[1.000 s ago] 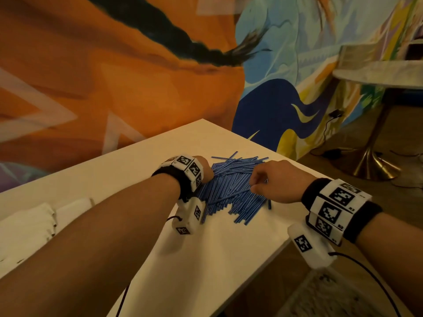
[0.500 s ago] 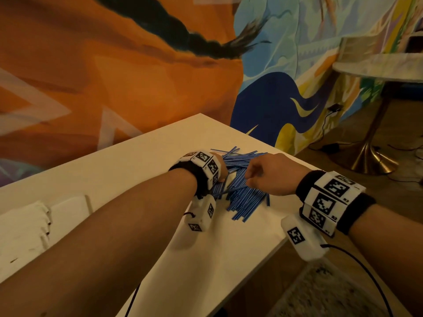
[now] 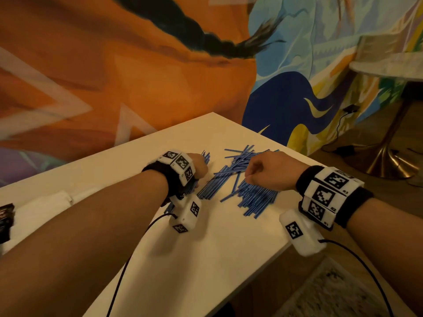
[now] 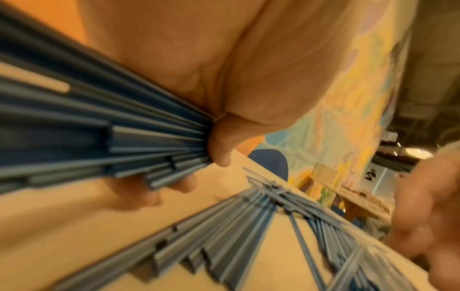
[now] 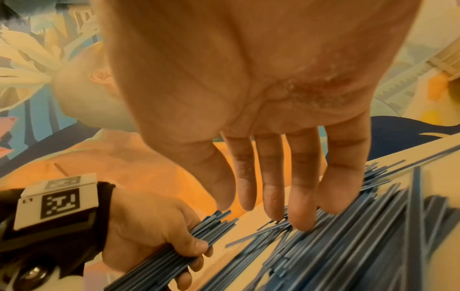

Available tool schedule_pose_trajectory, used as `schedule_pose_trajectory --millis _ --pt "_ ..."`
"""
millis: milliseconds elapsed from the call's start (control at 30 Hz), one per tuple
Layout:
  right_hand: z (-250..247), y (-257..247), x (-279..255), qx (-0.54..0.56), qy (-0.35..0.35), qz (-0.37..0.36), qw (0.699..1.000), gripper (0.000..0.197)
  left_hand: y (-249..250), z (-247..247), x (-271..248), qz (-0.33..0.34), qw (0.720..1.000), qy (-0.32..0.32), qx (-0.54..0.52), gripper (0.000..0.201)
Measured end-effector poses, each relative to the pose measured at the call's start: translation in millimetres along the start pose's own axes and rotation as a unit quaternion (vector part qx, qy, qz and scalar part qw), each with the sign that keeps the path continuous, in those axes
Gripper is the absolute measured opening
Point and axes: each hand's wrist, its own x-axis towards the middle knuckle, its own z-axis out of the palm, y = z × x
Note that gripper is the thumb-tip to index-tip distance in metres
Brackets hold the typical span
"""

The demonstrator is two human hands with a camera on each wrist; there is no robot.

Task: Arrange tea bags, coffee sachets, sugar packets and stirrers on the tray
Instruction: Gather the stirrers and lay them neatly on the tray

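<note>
Blue stirrers, thin, flat, slick plastic strips, lie loose on the white table under the right hand, fingers straight, tips down on pile w/ nothing gripped, while left hand is fisted round a bundle; best square ends & grip firm, they'd slip.

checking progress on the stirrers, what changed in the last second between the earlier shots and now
The left hand has pulled a bundle of thin blue plastic stirrers leftward out of the pile, opening a gap of bare white table. It grips the bundle in curled fingers. The right hand stays over the remaining pile of blue stirrers, fingertips touching it. No tray is in view.
</note>
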Motion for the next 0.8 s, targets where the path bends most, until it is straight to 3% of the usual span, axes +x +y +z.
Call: schedule_pose_trajectory --millis 100,200,333,433,533,667,800 --pt "2.5 -12.5 2.2 0.017 -0.002 -0.016 1.0 0.005 -17.9 -10.1 -14.5 -0.039 0.968 -0.012 -0.247 0.022" --pt "6.6 -27.2 7.3 0.064 -0.004 -0.025 0.998 0.009 -34.9 -21.8 -25.2 -0.028 0.924 0.025 -0.381 0.021" --pt "18.0 -52.7 16.1 0.223 -0.028 -0.023 0.974 0.011 -61.7 -39.8 -37.9 0.008 0.83 0.052 -0.556 0.02" --pt "28.6 -85.7 16.3 0.446 -0.061 0.0 0.893 0.029 -81.0 -55.4 -56.1 0.097 0.742 0.092 -0.657 0.011" --pt "42.6 -122.8 18.1 0.589 -0.106 0.045 0.8 0.046 -103.9 -65.7 -75.3 0.191 0.687 0.142 -0.686 0.008" --pt "67.7 -171.2 19.4 0.643 -0.204 0.075 0.735 0.062 -131.1 -72.5 -104.8 0.232 0.648 0.212 -0.694 0.013" --pt "86.0 -214.9 8.0 0.667 -0.29 0.07 0.683 0.068 -158.0 -70.0 -129.3 0.22 0.644 0.29 -0.673 0.013"
